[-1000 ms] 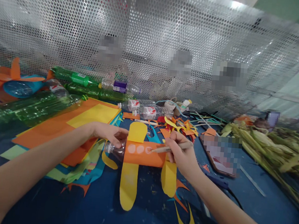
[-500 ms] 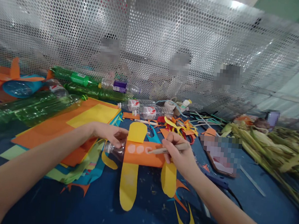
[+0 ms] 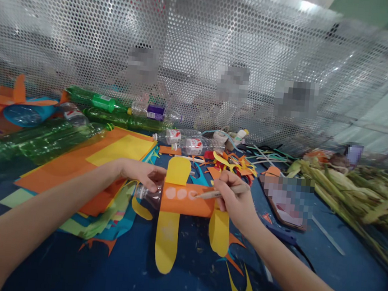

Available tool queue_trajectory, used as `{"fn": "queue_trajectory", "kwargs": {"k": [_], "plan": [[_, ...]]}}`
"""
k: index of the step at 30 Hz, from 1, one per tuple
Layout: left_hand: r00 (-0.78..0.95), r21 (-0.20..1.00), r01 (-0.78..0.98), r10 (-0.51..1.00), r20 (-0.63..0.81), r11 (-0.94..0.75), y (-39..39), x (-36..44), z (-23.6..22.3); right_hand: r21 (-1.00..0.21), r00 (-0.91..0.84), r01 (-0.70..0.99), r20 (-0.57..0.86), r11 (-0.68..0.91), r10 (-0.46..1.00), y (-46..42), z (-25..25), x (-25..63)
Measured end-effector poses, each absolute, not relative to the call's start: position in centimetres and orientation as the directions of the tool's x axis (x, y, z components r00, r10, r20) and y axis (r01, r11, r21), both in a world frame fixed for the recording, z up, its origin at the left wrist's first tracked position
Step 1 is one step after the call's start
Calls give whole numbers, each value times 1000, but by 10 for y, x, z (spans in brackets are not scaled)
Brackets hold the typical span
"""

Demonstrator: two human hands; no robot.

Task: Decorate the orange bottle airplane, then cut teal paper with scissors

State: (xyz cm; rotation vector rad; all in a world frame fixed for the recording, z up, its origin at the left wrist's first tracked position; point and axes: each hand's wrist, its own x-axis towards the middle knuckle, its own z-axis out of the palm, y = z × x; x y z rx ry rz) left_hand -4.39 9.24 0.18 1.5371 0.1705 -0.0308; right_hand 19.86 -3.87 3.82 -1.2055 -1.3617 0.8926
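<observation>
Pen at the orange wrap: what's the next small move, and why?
I'd probably have the right hand fill in the third circle with the pen: orange shows inside it, while the other two circles look solidly pale. The tip is there, and the left hand holds the bottle.

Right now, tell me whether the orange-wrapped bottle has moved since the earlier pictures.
No. Judged against the phone lying on the table, the orange-wrapped bottle shows no clear shift in any direction.
</observation>
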Motion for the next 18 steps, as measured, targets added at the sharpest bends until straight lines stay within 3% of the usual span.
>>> {"fn": "queue_trajectory", "kwargs": {"k": [5,11,18], "plan": [[987,991,134,92,-135,25,93,-45,1,-953,2,209,224,219,974,-40,40,197],[989,992,121,79,-122,20,92,-44,2,-957,65,199,227,210,972,-39,36,200],[987,991,133,94,-132,-6,93,-45,2,-953,23,213,225,215,974,-40,39,197]]}}
